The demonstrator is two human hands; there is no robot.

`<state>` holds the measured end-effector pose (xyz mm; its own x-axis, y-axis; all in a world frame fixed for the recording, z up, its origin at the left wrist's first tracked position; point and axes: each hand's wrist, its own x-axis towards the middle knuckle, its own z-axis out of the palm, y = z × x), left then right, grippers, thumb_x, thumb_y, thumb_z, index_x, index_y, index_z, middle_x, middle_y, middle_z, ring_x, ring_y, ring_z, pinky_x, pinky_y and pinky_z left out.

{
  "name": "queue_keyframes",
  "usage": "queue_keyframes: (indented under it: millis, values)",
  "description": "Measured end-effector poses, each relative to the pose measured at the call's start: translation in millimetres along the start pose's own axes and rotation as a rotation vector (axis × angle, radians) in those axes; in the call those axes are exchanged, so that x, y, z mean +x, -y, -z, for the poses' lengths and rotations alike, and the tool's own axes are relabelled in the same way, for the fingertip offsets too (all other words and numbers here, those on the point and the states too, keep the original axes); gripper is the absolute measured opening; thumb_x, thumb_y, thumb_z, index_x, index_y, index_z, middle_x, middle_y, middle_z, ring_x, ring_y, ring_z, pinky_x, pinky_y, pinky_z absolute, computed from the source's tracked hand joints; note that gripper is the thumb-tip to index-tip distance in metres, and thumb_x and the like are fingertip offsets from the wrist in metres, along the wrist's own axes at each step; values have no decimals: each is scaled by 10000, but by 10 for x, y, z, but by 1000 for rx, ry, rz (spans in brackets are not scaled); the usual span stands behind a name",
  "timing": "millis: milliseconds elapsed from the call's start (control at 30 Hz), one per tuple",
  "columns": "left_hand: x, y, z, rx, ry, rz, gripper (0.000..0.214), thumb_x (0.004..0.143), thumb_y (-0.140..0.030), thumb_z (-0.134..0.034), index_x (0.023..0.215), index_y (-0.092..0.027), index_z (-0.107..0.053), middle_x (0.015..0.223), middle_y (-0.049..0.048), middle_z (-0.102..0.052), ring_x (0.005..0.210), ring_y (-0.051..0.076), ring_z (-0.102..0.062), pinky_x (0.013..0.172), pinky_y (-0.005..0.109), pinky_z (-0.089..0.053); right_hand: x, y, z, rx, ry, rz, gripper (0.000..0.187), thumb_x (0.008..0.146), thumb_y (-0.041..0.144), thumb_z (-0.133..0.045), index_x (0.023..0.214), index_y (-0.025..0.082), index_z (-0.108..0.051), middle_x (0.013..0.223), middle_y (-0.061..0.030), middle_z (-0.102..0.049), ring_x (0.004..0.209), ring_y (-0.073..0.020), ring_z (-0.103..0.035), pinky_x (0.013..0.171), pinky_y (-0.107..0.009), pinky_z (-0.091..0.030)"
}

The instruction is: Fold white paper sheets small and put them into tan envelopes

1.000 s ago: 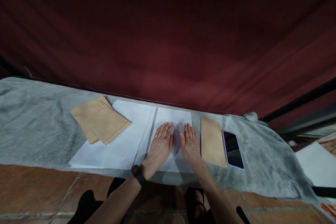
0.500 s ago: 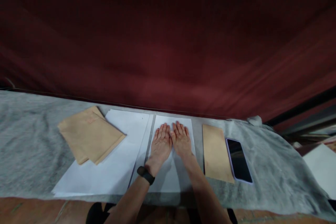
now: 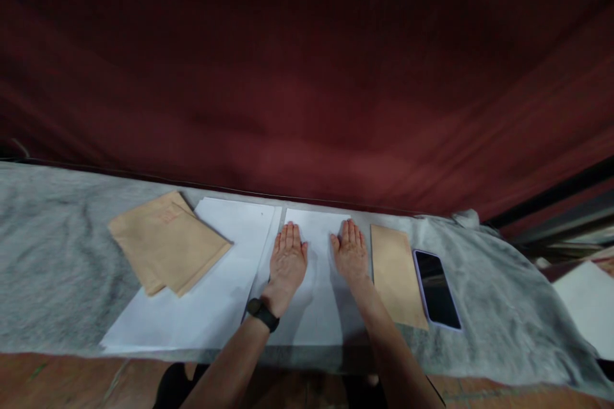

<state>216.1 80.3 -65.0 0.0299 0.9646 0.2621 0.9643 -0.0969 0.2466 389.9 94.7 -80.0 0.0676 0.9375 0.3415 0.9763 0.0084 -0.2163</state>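
Your left hand [image 3: 288, 263] is spread flat, palm down, fingers straight and close together, at the left edge of the white paper [image 3: 319, 291]; your right hand [image 3: 352, 257] matches it at the right edge. The paper lies flat, its visible face plain, between the sheet stack [image 3: 206, 310] at left and the brown envelope [image 3: 396, 275] at right.

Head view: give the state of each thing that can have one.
Left hand, open, palm down
Right hand, open, palm down
Middle white sheet, lying flat
White paper stack, partly covered
Left brown envelopes, overlapping
Right brown envelope, lying flat
Phone, face up, screen dark
Black wristband, worn on left wrist
Grey cloth, wrinkled
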Motion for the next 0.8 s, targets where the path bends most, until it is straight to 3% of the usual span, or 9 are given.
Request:
queue_keyframes:
  millis: [133,367,633,733,800]
  values:
    - [-121,-26,112,-24,23,-71,561,1022,-279,-334,1513,-13,-389,1584,215,-375,1502,299,-318,1228,479,-291,-180,52,96,47,-37,27,613,1062,385,-286,1557,24,-310,1585,-246,-364,1474,-331,-358,1171,-553,-314]
    - [-599,50,217,-17,111,-362,549,1013,-259,-347,1548,-134,-368,1617,110,-362,1523,267,-274,1250,517,-248,-778,231,312,99,98,357,547,1063,297,-309,1582,126,-293,1615,-143,-363,1507,-250,-313,1221,-489,-283]
    - [-776,291,330,19,158,-322,597,1037,-392,-351,1526,-51,-378,1621,195,-308,1518,286,-285,1238,492,-266,-910,-28,456,47,79,272,595,1050,376,-414,1556,71,-336,1598,-184,-379,1490,-289,-345,1209,-483,-321]
    - [-810,359,490,-33,285,-380,636,1000,-459,-451,1525,-105,-398,1634,189,-284,1529,291,-251,1249,494,-222,-910,-122,511,63,129,284,564,1049,342,-410,1545,77,-364,1596,-171,-387,1481,-279,-365,1201,-471,-349]
    - [-841,393,627,-75,433,-482,739,918,-533,-578,1543,-191,-378,1655,155,-245,1539,299,-217,1247,522,-197,-896,-187,565,72,191,297,534,1042,313,-416,1527,91,-406,1589,-155,-407,1470,-269,-385,1198,-454,-366]
